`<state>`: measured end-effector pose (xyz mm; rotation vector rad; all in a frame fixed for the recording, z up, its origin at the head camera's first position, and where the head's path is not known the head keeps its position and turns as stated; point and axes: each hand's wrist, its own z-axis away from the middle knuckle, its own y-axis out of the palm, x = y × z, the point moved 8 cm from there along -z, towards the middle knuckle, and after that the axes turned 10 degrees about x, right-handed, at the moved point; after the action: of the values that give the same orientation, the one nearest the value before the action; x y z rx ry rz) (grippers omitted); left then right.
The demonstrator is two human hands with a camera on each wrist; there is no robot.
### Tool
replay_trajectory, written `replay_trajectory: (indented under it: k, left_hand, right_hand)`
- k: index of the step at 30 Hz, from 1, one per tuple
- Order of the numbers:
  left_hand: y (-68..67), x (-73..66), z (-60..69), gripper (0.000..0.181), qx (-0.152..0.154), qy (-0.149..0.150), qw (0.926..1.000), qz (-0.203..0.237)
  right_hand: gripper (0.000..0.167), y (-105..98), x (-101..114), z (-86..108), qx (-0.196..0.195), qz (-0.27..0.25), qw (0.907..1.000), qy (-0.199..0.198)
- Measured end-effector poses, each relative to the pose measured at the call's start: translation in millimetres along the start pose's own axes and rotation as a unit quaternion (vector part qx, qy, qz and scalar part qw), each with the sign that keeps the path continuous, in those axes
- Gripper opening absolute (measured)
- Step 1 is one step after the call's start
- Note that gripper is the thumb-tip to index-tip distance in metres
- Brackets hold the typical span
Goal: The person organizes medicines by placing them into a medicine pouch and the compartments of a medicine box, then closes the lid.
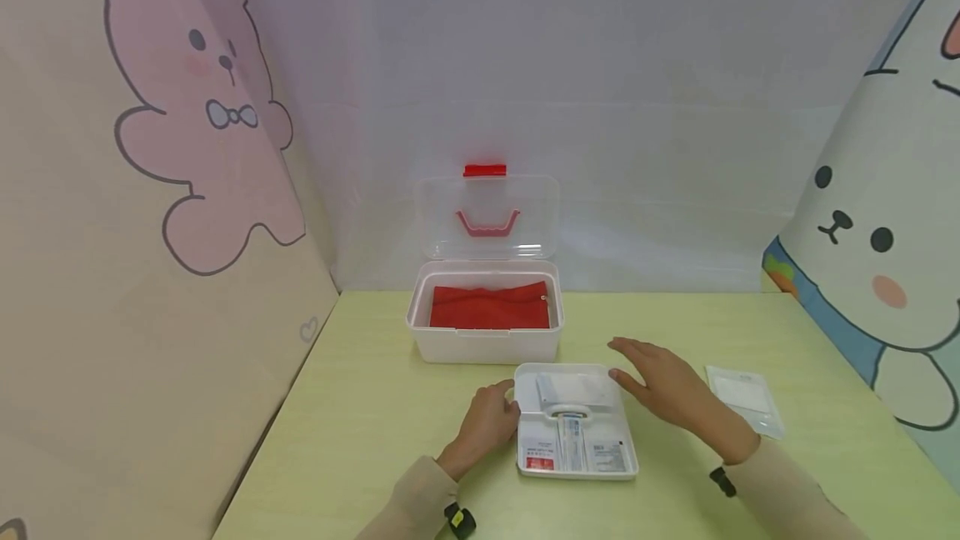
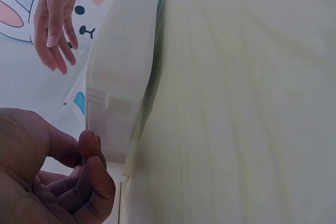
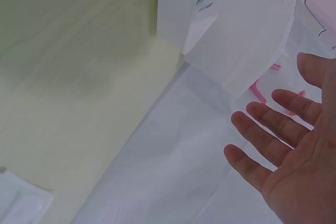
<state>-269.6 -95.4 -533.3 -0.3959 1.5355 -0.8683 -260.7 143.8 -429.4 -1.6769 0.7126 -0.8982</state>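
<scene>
A white compartmented tray (image 1: pixel 528 427) sits on the table in front of the box, holding several flat packets and a narrow clear-wrapped item (image 1: pixel 572 442). At its left edge is my left hand (image 1: pixel 487 422), with curled fingers gripping the rim; the left wrist view shows the fingertips (image 2: pixel 97 169) against the tray's side wall (image 2: pixel 118 72). My right hand (image 1: pixel 667 382) hovers beside the tray's far right corner, fingers spread and holding nothing. In the right wrist view its palm (image 3: pixel 307 182) faces the camera, apart from the tray.
Behind the tray stands a white box (image 1: pixel 487 347) with its clear lid (image 1: pixel 435 223) raised and a red cloth pouch (image 1: pixel 487 308) inside. A flat white packet (image 1: pixel 742 397) lies on the table (image 1: pixel 360 407) to the right. Printed curtains (image 1: pixel 675 148) enclose the back and sides.
</scene>
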Motion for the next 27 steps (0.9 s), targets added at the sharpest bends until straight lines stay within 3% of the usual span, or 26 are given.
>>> replay_trajectory:
  k: [12, 27]
  left_hand:
    - [-1.5, -1.0, 0.8, 0.041, -0.005, 0.001, 1.0, 0.0]
    - [-1.2, -1.2, 0.5, 0.04, -0.005, 0.006, 1.0, 0.006]
  right_hand:
    - [0.054, -20.0, -51.0, 21.8, 0.002, 0.018, 0.9983, 0.055]
    - [0.066, -14.0, -115.2, 53.9, 0.049, 0.016, 0.9919, 0.116]
